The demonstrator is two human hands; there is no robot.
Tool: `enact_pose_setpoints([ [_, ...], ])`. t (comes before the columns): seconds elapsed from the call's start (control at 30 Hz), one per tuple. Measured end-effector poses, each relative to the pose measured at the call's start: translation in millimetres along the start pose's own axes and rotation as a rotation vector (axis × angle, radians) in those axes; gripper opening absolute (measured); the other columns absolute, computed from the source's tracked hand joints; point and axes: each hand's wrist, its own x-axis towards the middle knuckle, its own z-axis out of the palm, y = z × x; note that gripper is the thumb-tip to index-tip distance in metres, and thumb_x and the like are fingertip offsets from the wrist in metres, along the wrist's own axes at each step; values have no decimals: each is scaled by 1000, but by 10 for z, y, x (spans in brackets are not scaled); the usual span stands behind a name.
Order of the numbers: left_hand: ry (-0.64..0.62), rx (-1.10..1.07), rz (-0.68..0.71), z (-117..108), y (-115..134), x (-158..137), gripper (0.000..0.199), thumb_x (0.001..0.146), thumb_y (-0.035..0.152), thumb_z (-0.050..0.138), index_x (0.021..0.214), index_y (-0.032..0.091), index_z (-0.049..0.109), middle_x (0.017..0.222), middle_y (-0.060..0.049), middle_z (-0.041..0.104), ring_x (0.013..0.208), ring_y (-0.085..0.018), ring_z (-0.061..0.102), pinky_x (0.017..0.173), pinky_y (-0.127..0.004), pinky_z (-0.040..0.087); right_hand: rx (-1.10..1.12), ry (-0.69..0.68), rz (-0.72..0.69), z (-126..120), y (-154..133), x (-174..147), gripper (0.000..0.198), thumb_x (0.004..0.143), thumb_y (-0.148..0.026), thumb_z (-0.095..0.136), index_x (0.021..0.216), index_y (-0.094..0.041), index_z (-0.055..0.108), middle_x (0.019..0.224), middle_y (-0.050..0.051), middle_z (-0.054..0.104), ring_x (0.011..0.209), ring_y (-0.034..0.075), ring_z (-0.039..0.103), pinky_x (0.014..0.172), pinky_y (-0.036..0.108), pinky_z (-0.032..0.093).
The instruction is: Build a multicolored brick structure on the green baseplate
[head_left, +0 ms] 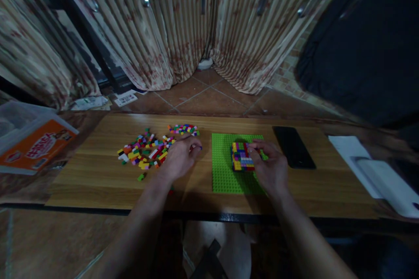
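the left hand (179, 158) pinches a small dark brick (200, 148) beside the loose pile (144, 150), while the right hand (272, 166), half curled, touches the multicoloured block (241, 157) on the green baseplate (221, 172), its grip unclear.

bare l hand (180, 157), w/ slim fingers & rounded knuckles, runs via a narrow wrist into a bare, smooth l forearm (144, 211) that widens twd the lower edge of view. bare r hand (271, 168) has the same slim build, w/ a rounded thumb; bare r forearm (304, 231) also tapers to its wrist. both forearms dim & blurry nr the bottom, finer details unclear.
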Motion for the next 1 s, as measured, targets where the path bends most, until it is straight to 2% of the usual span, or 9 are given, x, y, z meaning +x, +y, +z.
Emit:
enact_pose_setpoints([
  [0.17,-62,-196,117,178,203,-36,12,86,14,56,90,19,65,89,-2,64,77,-13,61,72,-26,49,-11,11,2,-7,-20,18,16,81,-31,59,81,-20,70,102,9,68,100,23,63,93,41,46],
  [0.3,-86,-240,194,334,412,-66,10,87,15,57,91,19,65,92,-2,64,81,-14,62,75,-27,50,-16,16,-5,0,-5,24,15,81,-31,59,81,-20,70,101,8,68,100,23,63,93,41,46],
  [0.47,-91,-244,212,449,606,-50,12,86,13,57,92,20,65,93,-2,64,86,-15,63,81,-29,51,-18,20,-11,0,-21,21,14,81,-29,59,81,-20,70,99,8,68,99,22,63,92,40,47],
  [0.77,-40,-235,243,612,677,0,10,85,14,56,88,21,63,108,-4,58,99,-17,61,91,-32,51,-34,8,-5,-18,-32,23,15,81,-30,58,81,-20,70,100,8,69,99,23,64,92,41,47],
  [1.0,-5,-256,167,646,724,4,9,84,13,58,84,21,62,109,-3,59,101,-18,61,95,-34,50,-24,-12,20,-12,-37,15,15,80,-29,58,82,-21,70,100,9,68,99,23,64,91,41,48],
])
